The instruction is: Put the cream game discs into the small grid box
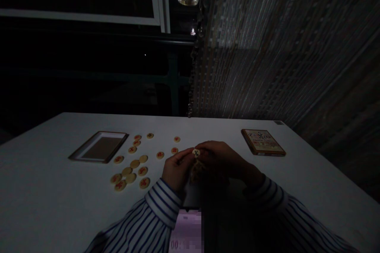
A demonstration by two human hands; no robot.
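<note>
To the right of the shallow tray [101, 148] in the head view, and nearer to the wearer than it, the left hand [178, 168] and right hand [222, 160] meet over a white table [276, 193]. The fingertips of both are closed together on one small round disc [196, 153], pale with a dark character and turned towards the camera. Just below it, farther from the tray, more patterned discs [198, 170] show dimly between the hands; the shadow is too deep to count them or to tell whether a hand touches them.

Close to the tray's right side and its near right corner lie loose discs [143, 171], most with red characters and several blank side up; a dark-marked disc [150, 136] lies just right of the tray's far end. Well apart to the tray's right, past the hands, rests a flat box [263, 141] with a printed cover. Beyond the tray stands a pale window frame [160, 0], and a string curtain [246, 39] hangs to the tray's far right
</note>
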